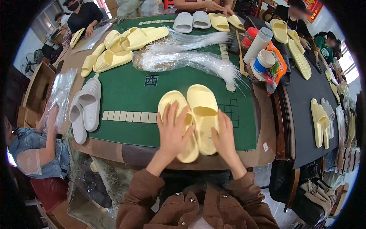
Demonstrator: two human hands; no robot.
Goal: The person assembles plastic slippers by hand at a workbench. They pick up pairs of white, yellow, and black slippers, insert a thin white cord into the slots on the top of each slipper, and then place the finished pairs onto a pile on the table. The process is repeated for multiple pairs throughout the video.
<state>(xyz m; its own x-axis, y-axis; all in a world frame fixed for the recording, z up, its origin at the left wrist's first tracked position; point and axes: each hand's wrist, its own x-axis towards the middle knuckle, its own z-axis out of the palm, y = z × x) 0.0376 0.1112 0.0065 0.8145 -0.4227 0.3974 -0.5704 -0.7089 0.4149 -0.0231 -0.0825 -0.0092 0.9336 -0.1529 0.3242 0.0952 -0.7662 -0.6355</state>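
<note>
Two pale yellow slide slippers lie side by side near the front edge of the green table point(126, 91). My left hand point(173, 131) rests flat, fingers spread, on the left slipper point(176, 103). My right hand point(225, 137) touches the right side of the right slipper point(204, 110), fingers along its edge. Neither hand is closed around a slipper. Brown sleeves cover both forearms.
A white slipper pair point(85, 108) lies at the table's left edge, and more yellow slippers point(122, 45) sit at the back left. Clear plastic bags point(187, 57) lie across the middle. Cups and snack packets point(263, 57) stand to the right. A person point(34, 149) sits at left.
</note>
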